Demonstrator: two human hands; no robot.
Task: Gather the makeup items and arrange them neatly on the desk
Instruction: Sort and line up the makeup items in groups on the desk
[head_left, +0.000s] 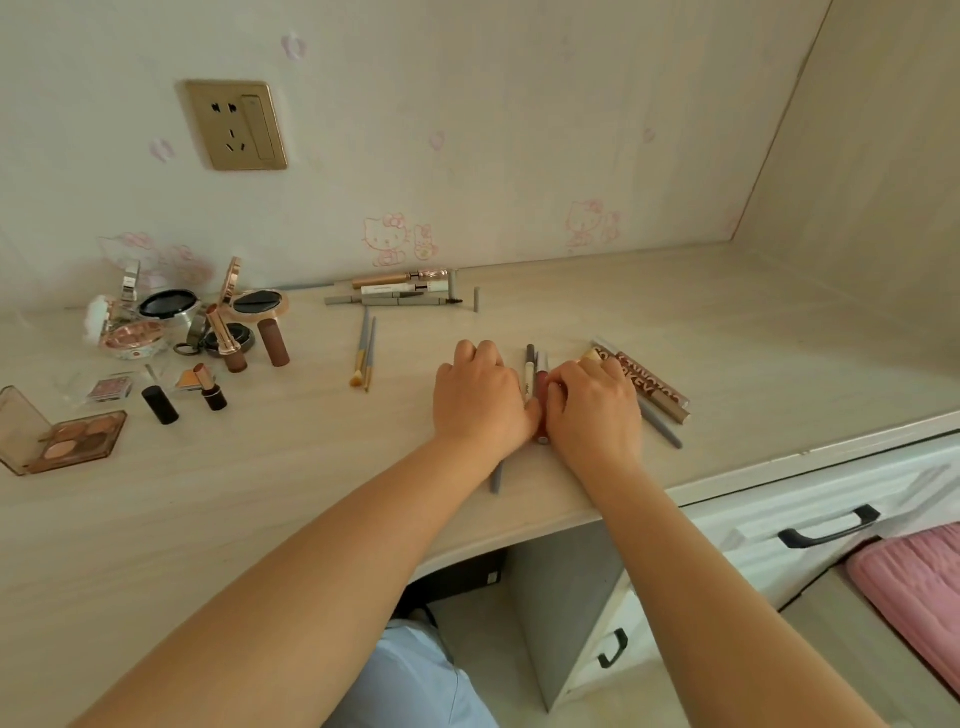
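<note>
While both hands lie knuckles-up on the pale wood worktop (675, 312), they press in from either side on a small cluster of slim makeup sticks: the left hand (480, 400) has its fingers curled down over the left side of the bunch, though what it grips underneath cannot be told, and the right hand (595, 405) curls its fingers against a pink lip gloss tube (542, 384) that lies between the two hands beside a white-barrelled pen (529, 376). A grey pencil (497, 478) pokes out below the left wrist toward the worktop's front edge, and another grey pencil (662, 428) slants out from under the right hand. Just right of that hand, touching it, lie brown printed tubes (657, 384). Further back near the wall a row of brow pencils and mascara (400, 291) lies parallel to the wall, with two blue-handled brushes (363, 353) in front of them. Well apart on the left stand open compacts (171, 306), several uncapped lipsticks (228, 338) and an open eyeshadow palette (78, 439). A gold wall socket (236, 124) sits above them, and white drawers (831, 525) with black handles are at the right
</note>
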